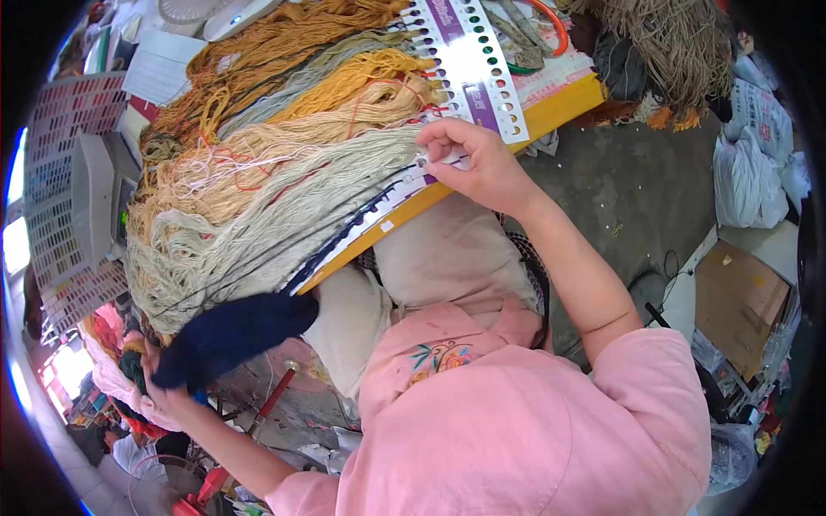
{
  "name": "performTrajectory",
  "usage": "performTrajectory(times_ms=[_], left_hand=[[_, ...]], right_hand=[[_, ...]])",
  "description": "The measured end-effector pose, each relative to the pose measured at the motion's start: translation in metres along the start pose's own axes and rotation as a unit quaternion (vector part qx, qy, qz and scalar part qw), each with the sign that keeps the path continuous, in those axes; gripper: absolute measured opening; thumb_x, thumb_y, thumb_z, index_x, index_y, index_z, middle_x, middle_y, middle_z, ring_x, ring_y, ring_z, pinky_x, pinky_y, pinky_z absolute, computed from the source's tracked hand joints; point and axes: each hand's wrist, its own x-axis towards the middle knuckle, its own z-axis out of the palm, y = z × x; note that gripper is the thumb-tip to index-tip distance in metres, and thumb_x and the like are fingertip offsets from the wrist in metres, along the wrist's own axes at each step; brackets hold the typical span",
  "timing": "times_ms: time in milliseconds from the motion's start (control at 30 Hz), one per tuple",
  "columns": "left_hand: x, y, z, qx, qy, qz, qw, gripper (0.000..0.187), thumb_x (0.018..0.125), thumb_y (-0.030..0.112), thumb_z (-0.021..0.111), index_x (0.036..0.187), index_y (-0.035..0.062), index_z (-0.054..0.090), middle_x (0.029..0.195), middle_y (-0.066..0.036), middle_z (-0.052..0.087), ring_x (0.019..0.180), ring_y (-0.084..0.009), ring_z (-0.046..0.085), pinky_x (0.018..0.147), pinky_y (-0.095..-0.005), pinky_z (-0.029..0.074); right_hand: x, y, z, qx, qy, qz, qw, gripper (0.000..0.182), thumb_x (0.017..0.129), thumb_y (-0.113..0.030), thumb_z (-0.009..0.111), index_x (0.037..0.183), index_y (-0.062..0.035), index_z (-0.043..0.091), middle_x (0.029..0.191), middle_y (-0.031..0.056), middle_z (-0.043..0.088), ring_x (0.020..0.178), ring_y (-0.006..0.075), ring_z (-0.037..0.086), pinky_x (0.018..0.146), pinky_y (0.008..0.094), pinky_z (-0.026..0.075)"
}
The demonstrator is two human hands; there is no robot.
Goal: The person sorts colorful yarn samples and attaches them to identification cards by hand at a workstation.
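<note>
A thick hank of navy embroidery thread (237, 340) hangs from my left hand (159, 383), whose fingers are closed around its end at the lower left. My right hand (477, 163) is pinched at the near edge of the table. From its fingertips a dark strand stretches down and left across a pale grey-green hank of thread (267, 202). Beneath those fingertips lies a white and purple card (469, 64) with punched holes along its edges. Hanks of cream, yellow and brown thread (258, 52) are looped through the holes and spread leftward.
The yellow table edge (559, 107) runs above my lap. A plastic basket (64, 163) and a grey device (99, 198) stand at the left. Scissors (520, 39) lie beyond the card. White bags (748, 181) and a cardboard box (740, 297) are at the right.
</note>
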Motion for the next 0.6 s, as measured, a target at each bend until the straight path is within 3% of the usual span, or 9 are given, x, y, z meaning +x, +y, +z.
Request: performTrajectory(times_ms=[33, 167, 233, 267, 300, 333, 433, 533, 600], left_hand=[[-0.019, 0.019, -0.004, 0.106, -0.146, -0.027, 0.983, 0.04, 0.086, 0.018, 0.032, 0.122, 0.0019, 0.026, 0.071, -0.002, 0.049, 0.052, -0.0091, 0.045, 0.051, -0.0211, 0.038], [-0.114, -0.17, 0.079, 0.254, -0.146, -0.036, 0.956, 0.033, 0.082, 0.02, 0.042, 0.102, -0.005, 0.04, 0.061, 0.002, 0.039, 0.043, 0.0001, 0.031, 0.039, -0.0141, 0.026], [-0.134, -0.256, 0.099, 0.324, -0.082, -0.101, 0.937, 0.043, 0.082, 0.03, 0.037, 0.105, -0.0069, 0.04, 0.082, -0.011, 0.053, 0.058, -0.012, 0.047, 0.051, -0.0248, 0.04], [-0.136, -0.284, 0.105, 0.343, -0.117, -0.136, 0.922, 0.048, 0.084, 0.034, 0.032, 0.109, -0.0062, 0.037, 0.104, -0.02, 0.047, 0.086, -0.0248, 0.05, 0.07, -0.0377, 0.044], [-0.126, -0.305, 0.104, 0.265, -0.249, -0.187, 0.912, 0.049, 0.085, 0.035, 0.026, 0.112, -0.0047, 0.036, 0.115, -0.021, 0.038, 0.109, -0.0291, 0.037, 0.083, -0.0437, 0.037], [-0.125, -0.321, 0.111, 0.238, -0.264, -0.212, 0.911, 0.048, 0.086, 0.034, 0.023, 0.114, -0.0035, 0.035, 0.121, -0.017, 0.032, 0.114, -0.0269, 0.029, 0.086, -0.043, 0.035], [-0.123, -0.355, 0.119, 0.265, -0.263, -0.207, 0.904, 0.045, 0.086, 0.033, 0.028, 0.112, -0.0019, 0.039, 0.12, -0.01, 0.035, 0.11, -0.0187, 0.034, 0.085, -0.0329, 0.035], [-0.125, -0.36, 0.122, 0.299, -0.3, -0.19, 0.886, 0.054, 0.085, 0.038, 0.023, 0.111, -0.0061, 0.039, 0.122, -0.018, 0.03, 0.111, -0.0252, 0.034, 0.093, -0.0345, 0.025], [-0.124, -0.354, 0.119, 0.234, -0.293, -0.238, 0.896, 0.058, 0.084, 0.042, 0.023, 0.112, -0.0066, 0.036, 0.122, -0.017, 0.031, 0.108, -0.0258, 0.036, 0.089, -0.0372, 0.031]], right_hand=[[0.0, 0.0, 0.001, -0.022, 0.008, -0.014, 1.0, 0.02, 0.065, -0.003, 0.054, 0.085, -0.0007, 0.051, 0.066, 0.0032, 0.051, 0.062, 0.0107, 0.049, 0.059, 0.0233, 0.041], [-0.001, -0.004, 0.013, -0.063, 0.056, -0.024, 0.996, 0.02, 0.063, -0.002, 0.056, 0.082, -0.0011, 0.051, 0.072, 0.0059, 0.05, 0.066, 0.0136, 0.05, 0.06, 0.0237, 0.041], [-0.007, -0.018, 0.024, -0.097, 0.084, -0.052, 0.99, 0.019, 0.063, -0.003, 0.058, 0.08, -0.0014, 0.051, 0.071, 0.0053, 0.05, 0.066, 0.0133, 0.049, 0.06, 0.0232, 0.041], [-0.014, -0.022, 0.03, -0.092, 0.071, -0.05, 0.992, 0.016, 0.065, -0.004, 0.058, 0.079, -0.0009, 0.052, 0.071, 0.004, 0.049, 0.064, 0.0108, 0.048, 0.058, 0.0228, 0.041], [-0.023, -0.033, 0.037, -0.039, 0.033, -0.007, 0.999, 0.014, 0.067, -0.005, 0.058, 0.079, -0.0007, 0.052, 0.07, 0.0024, 0.049, 0.062, 0.0087, 0.047, 0.058, 0.0216, 0.04], [-0.033, -0.046, 0.042, 0.012, -0.004, 0.038, 0.999, 0.012, 0.07, -0.006, 0.058, 0.079, -0.0005, 0.052, 0.07, 0.0008, 0.049, 0.061, 0.0066, 0.046, 0.057, 0.0204, 0.04], [-0.053, -0.082, 0.064, 0.354, -0.063, 0.165, 0.919, 0.008, 0.075, -0.006, 0.055, 0.077, 0.0009, 0.054, 0.074, -0.001, 0.051, 0.066, 0.0027, 0.047, 0.057, 0.0154, 0.038], [-0.06, -0.087, 0.063, 0.34, -0.096, 0.134, 0.926, 0.008, 0.074, -0.001, 0.052, 0.08, 0.0021, 0.055, 0.078, 0.0009, 0.053, 0.069, 0.004, 0.049, 0.055, 0.0169, 0.04], [-0.058, -0.093, 0.061, 0.35, -0.088, 0.142, 0.922, 0.009, 0.073, 0.001, 0.051, 0.08, 0.0022, 0.056, 0.078, 0.0011, 0.053, 0.064, 0.0038, 0.048, 0.051, 0.0169, 0.039]])
